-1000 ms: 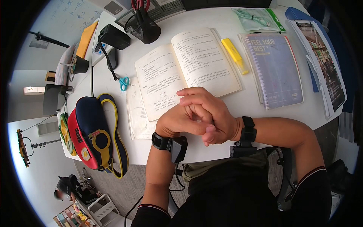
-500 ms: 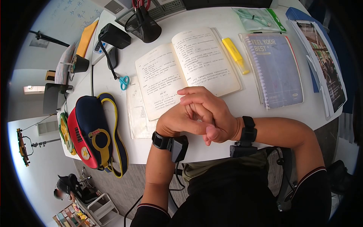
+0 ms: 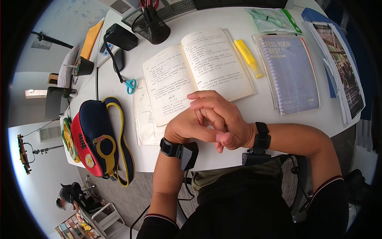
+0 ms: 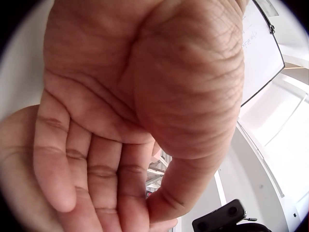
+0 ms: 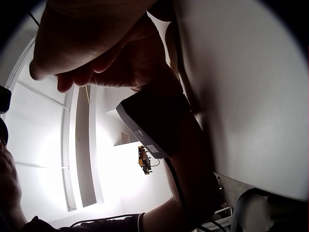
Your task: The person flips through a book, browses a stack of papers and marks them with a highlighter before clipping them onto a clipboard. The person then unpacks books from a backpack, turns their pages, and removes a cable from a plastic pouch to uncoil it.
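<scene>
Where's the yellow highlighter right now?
In the head view, the yellow highlighter lies on the desk, between the open book on its left and the spiral notebook on its right.

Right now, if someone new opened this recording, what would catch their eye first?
Probably the hands, joined at the near edge of the open book, the right hand reaching over the left hand. Next, the red and navy bag on the desk's left side and the yellow highlighter between book and spiral notebook.
</scene>
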`<action>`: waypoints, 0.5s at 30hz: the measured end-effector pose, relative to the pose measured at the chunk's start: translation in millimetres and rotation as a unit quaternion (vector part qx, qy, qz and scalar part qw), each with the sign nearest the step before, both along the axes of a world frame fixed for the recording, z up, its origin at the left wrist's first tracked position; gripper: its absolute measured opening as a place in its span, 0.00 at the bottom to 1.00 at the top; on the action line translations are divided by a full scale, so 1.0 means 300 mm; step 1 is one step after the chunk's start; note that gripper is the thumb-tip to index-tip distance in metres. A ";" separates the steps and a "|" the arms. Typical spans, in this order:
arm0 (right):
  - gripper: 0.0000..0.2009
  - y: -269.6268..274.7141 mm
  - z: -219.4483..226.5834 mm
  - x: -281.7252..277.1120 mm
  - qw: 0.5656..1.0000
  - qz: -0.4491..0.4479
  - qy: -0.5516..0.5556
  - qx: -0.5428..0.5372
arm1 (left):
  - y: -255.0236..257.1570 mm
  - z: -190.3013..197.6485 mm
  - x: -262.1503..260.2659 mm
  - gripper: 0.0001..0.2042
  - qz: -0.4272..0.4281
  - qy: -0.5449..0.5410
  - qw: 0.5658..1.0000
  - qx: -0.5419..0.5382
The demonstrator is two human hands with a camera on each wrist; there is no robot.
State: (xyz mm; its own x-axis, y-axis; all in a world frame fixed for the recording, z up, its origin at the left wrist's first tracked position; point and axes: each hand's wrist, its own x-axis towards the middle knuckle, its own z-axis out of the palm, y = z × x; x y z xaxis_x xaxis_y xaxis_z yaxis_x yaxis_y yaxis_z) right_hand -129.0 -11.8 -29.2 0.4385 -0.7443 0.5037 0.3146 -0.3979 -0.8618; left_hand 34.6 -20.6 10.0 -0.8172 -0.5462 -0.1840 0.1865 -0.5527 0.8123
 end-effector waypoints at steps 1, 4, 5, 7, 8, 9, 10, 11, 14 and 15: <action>0.48 0.001 0.001 0.000 1.000 -0.001 0.000 0.002 | 0.000 -0.002 0.000 0.06 0.000 0.003 1.000 0.001; 0.48 0.003 0.004 0.000 1.000 -0.002 0.002 0.010 | 0.002 0.001 0.000 0.06 0.002 -0.001 1.000 0.003; 0.48 0.003 0.003 -0.001 1.000 -0.002 0.002 0.010 | 0.001 0.001 0.000 0.06 0.002 0.000 1.000 0.003; 0.48 0.000 0.000 -0.003 1.000 -0.003 0.007 0.000 | 0.000 0.001 0.001 0.05 0.001 0.002 1.000 0.009; 0.48 -0.001 0.000 -0.003 1.000 -0.003 0.007 0.000 | 0.000 0.000 0.001 0.05 0.001 0.002 1.000 0.009; 0.48 -0.001 0.000 -0.003 1.000 -0.003 0.007 -0.001 | -0.001 -0.002 0.001 0.05 0.000 0.004 1.000 0.009; 0.48 0.000 0.001 -0.003 1.000 -0.003 0.007 -0.002 | -0.001 -0.003 0.001 0.05 0.000 0.006 1.000 0.008; 0.48 -0.001 0.001 -0.003 1.000 -0.003 0.007 -0.002 | -0.001 -0.003 0.002 0.05 0.000 0.006 1.000 0.008; 0.48 -0.002 0.000 -0.002 1.000 -0.005 0.008 -0.003 | -0.001 -0.003 0.003 0.05 -0.001 0.001 1.000 0.008; 0.48 -0.004 -0.002 -0.003 1.000 -0.009 0.009 -0.010 | -0.001 -0.006 0.004 0.05 -0.001 0.002 1.000 0.008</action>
